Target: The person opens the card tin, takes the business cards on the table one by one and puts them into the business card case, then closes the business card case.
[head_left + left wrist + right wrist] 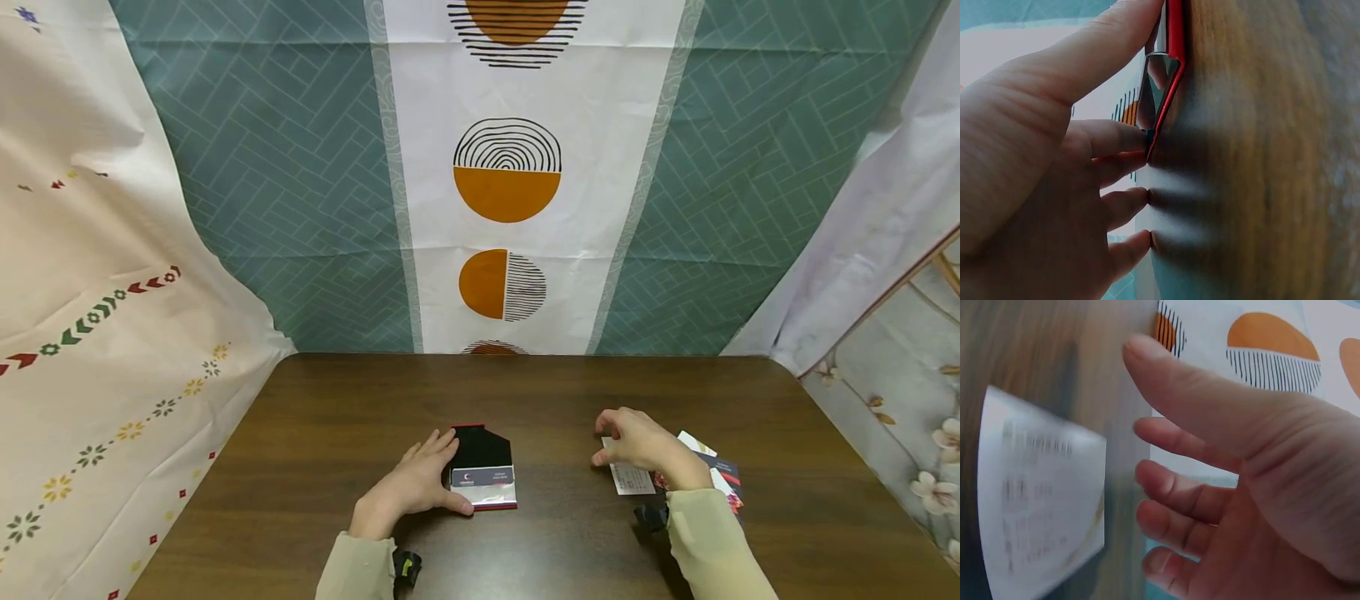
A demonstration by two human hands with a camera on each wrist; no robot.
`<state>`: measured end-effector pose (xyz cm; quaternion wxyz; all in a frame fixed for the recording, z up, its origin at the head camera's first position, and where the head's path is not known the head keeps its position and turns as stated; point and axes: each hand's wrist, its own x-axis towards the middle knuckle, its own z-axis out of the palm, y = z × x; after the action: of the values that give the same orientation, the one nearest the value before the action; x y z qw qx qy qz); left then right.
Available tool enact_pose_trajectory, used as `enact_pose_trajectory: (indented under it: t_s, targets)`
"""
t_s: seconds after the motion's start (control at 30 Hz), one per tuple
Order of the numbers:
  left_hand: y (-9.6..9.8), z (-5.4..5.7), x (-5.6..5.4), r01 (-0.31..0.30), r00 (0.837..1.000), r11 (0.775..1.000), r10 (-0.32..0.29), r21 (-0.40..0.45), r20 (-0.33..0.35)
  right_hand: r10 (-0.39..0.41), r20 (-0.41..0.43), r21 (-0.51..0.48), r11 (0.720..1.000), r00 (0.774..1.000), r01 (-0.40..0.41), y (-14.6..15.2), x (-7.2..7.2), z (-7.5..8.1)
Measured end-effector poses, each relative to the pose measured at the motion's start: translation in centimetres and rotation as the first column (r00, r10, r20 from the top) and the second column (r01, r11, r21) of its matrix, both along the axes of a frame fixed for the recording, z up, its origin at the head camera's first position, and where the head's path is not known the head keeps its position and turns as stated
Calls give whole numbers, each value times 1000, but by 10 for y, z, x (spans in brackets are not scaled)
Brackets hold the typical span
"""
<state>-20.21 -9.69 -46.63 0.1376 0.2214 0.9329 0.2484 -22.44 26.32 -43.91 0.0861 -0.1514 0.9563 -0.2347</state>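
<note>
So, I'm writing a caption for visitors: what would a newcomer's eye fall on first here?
Probably the bold orange half-circles on the teal-and-white curtain behind the dark wooden table. Next, the open, red-edged card case, touched by the left hand. Then the white printed card under the right hand, with more cards to the right.

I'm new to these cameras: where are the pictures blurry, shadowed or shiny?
Head view: pale sheen on the table near the front; left wrist view: dark bands, probably shadows, beside the left hand; right wrist view: print on the white card blurred past reading.
</note>
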Motion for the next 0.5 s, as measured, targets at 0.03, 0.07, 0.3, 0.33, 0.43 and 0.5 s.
enact_pose_trajectory:
  t_s: [0.03, 0.07, 0.3, 0.33, 0.43, 0.5]
  targets:
    - [0, 0, 0, 1, 1000, 1000, -1, -1, -1, -3, 9, 18, 1000, 1000, 3, 2, 1, 1]
    - [0, 0, 0, -1, 1000, 1000, 1, 0, 1, -11, 17, 37, 999, 1000, 10, 5, 2, 1]
    - [-2, -2, 0, -10, 1000, 1000, 10, -1, 11, -73, 47, 129, 989, 996, 67, 14, 7, -2]
    - [-2, -2, 0, -10, 1000, 1000, 10, -3, 10, -76, 48, 142, 988, 996, 68, 15, 7, -2]
    - [-1, -2, 0, -11, 1000, 1000, 11, -3, 18, -76, 39, 164, 984, 996, 68, 17, 8, -3]
    - [-1, -2, 0, -10, 1000, 1000, 11, -5, 23, -83, 37, 171, 982, 996, 75, 18, 8, -3]
